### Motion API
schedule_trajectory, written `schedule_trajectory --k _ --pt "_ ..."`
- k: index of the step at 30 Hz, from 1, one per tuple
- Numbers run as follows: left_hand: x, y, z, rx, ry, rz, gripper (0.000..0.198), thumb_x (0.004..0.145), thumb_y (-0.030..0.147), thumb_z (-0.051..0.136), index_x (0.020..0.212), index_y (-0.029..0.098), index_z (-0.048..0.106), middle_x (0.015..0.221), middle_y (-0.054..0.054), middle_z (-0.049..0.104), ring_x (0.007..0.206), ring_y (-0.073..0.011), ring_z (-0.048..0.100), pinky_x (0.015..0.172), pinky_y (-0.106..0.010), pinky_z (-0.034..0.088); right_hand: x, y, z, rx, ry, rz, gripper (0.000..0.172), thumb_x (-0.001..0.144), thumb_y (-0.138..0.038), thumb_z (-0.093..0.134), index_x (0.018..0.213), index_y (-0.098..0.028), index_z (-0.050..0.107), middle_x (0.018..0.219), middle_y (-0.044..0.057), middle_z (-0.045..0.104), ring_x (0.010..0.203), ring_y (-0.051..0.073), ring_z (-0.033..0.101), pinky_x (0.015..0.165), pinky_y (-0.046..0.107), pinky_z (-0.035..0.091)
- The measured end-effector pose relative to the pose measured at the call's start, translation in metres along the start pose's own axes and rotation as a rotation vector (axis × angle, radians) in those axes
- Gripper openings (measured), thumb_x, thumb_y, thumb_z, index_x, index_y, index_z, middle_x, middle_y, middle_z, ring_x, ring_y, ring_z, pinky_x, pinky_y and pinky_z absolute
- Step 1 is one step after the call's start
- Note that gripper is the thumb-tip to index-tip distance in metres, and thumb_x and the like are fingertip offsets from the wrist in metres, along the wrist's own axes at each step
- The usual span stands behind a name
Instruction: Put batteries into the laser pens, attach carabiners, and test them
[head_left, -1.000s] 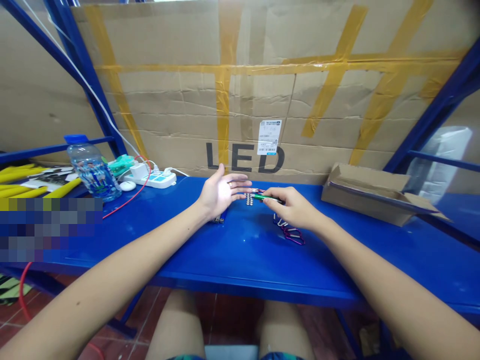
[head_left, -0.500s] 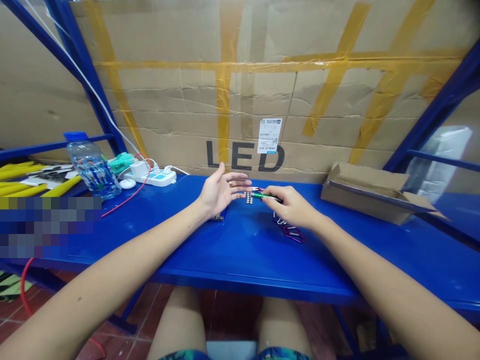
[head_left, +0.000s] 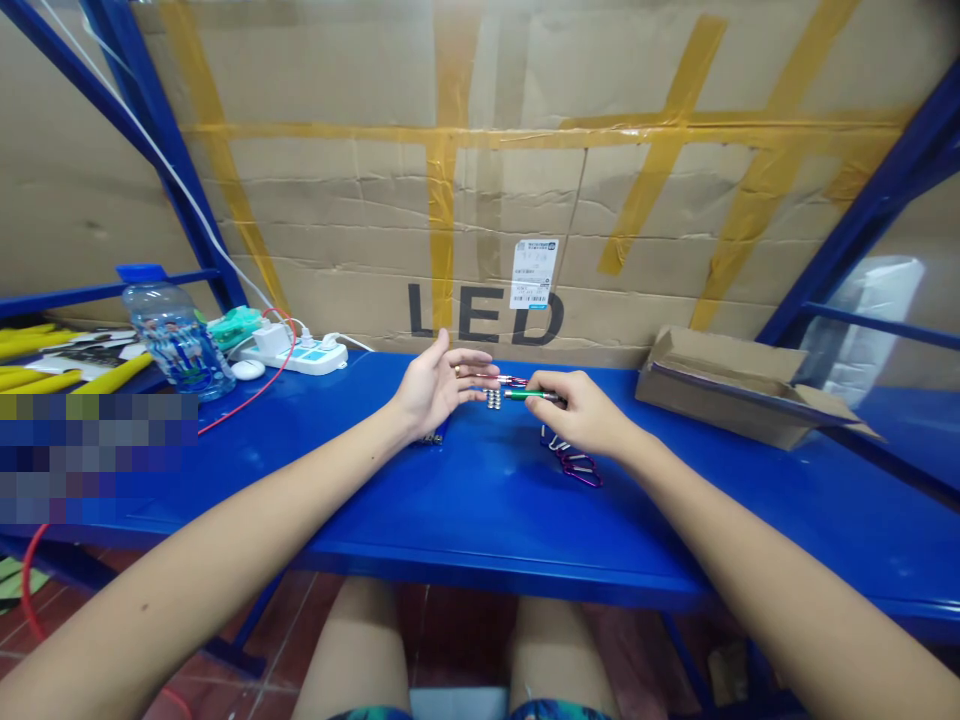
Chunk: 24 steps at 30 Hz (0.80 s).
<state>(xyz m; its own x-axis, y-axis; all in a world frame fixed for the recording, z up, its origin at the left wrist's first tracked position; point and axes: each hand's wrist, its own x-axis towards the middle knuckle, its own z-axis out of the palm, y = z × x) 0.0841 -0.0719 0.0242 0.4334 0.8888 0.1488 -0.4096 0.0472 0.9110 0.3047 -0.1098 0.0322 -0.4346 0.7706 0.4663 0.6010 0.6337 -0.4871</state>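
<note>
My right hand [head_left: 574,408] is closed around a slim green metal tube [head_left: 517,395], pen-light shaped, its green end pointing left. Facing it, my left hand [head_left: 442,385] is open, palm turned to the right and fingers stretched out. Below the fingertips stand small silver pieces [head_left: 493,399] in rows, resembling stacked button cells. Behind them lie red and silver tubes [head_left: 514,380], partly hidden. Purple carabiners [head_left: 579,467] rest on the table under my right wrist. Dark blue pieces with metallic ends [head_left: 433,437] lie beneath my left hand, mostly covered.
On the blue table [head_left: 480,520] a cardboard box with its top open [head_left: 720,390] sits at right. To the left are a water bottle [head_left: 176,335], a white power strip [head_left: 307,355] and a red cable [head_left: 255,385]. A large carton [head_left: 360,220] stands behind.
The green tube's left end has drawn slightly apart from my left fingertips and the silver pieces. Both hands otherwise keep nearly the same pose; the view has shifted slightly.
</note>
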Motion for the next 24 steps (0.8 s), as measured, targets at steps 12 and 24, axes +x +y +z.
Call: schedule_trajectory --k 12,24 --pt "0.0015 0.0003 -0.0022 0.012 0.015 -0.001 0.070 0.094 0.068 0.030 0.095 0.011 0.071 0.101 -0.017 0.073 0.094 -0.0269 0.068 0.077 -0.035 0.051 0.0019 0.0042 -0.0057 0.046 0.113 0.040 0.024 0.080 -0.030 0.054 0.079 -0.014 0.072 0.061 0.000 0.059 0.054 0.012 0.043 0.054 0.027 0.031" --pt "0.0007 0.0006 -0.0023 0.013 0.000 0.004 0.068 0.095 0.066 0.032 0.096 0.011 0.071 0.101 -0.018 0.073 0.093 -0.0266 0.068 0.077 -0.035 0.052 0.0025 0.0048 -0.0080 0.029 0.190 0.066 0.021 0.077 -0.030 0.053 0.067 -0.016 0.066 0.054 -0.001 0.050 0.054 0.013 0.041 0.053 0.027 0.029"
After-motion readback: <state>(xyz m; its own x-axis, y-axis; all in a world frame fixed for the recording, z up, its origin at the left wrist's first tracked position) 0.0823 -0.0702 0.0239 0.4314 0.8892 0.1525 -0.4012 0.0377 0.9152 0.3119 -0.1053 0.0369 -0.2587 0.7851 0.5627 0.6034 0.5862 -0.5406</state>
